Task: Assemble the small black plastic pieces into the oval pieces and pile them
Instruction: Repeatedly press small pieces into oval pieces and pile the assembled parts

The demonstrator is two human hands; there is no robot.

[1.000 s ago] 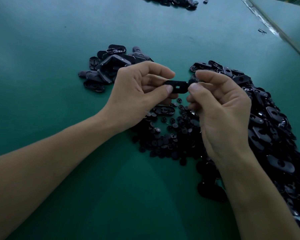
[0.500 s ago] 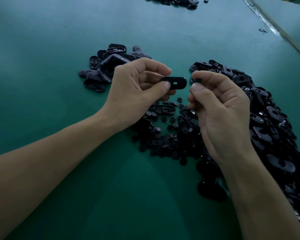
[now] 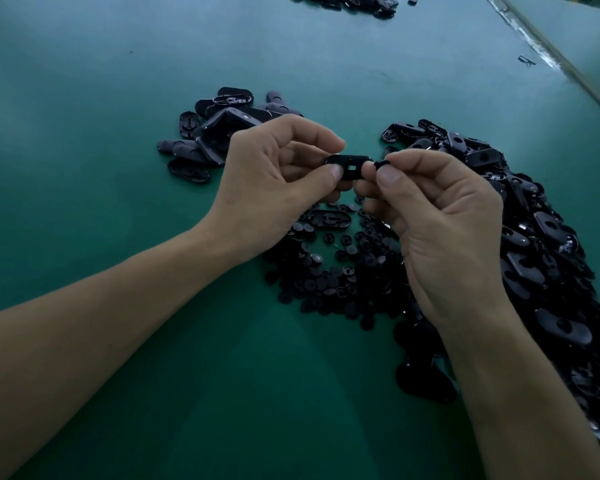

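Note:
My left hand [image 3: 274, 181] pinches a black oval piece [image 3: 349, 164] between thumb and forefinger, its square hole facing me. Right beside that piece, my right hand [image 3: 440, 216] pinches a small black plastic piece [image 3: 381, 163] at its fingertips. Both hands hover above a heap of small round black pieces [image 3: 336, 271] on the green table. A large heap of oval pieces [image 3: 534, 244] lies to the right, partly hidden by my right arm. A smaller pile of oval pieces [image 3: 219, 133] lies behind my left hand.
The green table surface [image 3: 118, 98] spreads to the left and far side. Another dark pile of parts [image 3: 354, 1] sits at the far top edge. The table's edge [image 3: 551, 60] runs diagonally at the top right, with a small loose clip [image 3: 526, 60] near it.
My right hand drew slightly away from the oval piece half a second ago, and now its fingertips with the small piece are close against the oval piece's right end again.

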